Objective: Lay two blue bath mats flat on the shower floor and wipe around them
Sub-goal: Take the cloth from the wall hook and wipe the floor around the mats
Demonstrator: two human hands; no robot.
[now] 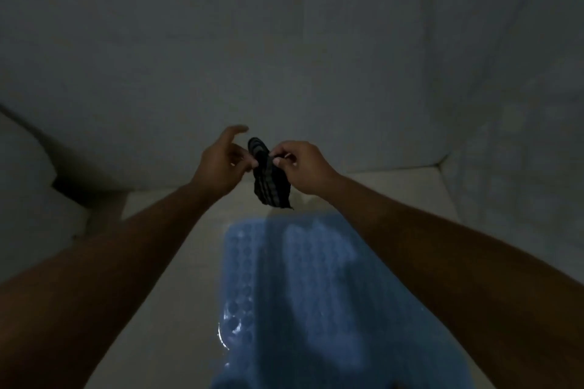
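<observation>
A blue bath mat (303, 287) with a bubbled texture lies flat on the pale shower floor (177, 268), running from the frame's bottom up to the middle. Whether it is one mat or two side by side I cannot tell in the dim light. Above its far end hangs a small dark striped cloth (270, 180). My right hand (300, 167) pinches the cloth's upper edge. My left hand (221, 164) pinches the same edge from the left with thumb and fingertip, its other fingers spread. Both forearms reach forward over the mat.
Grey shower walls (284, 57) close in ahead and on the right, meeting at a corner (442, 161). A pale ledge or fixture (28, 174) stands at the left with a dark gap beside it. Bare floor shows left of the mat.
</observation>
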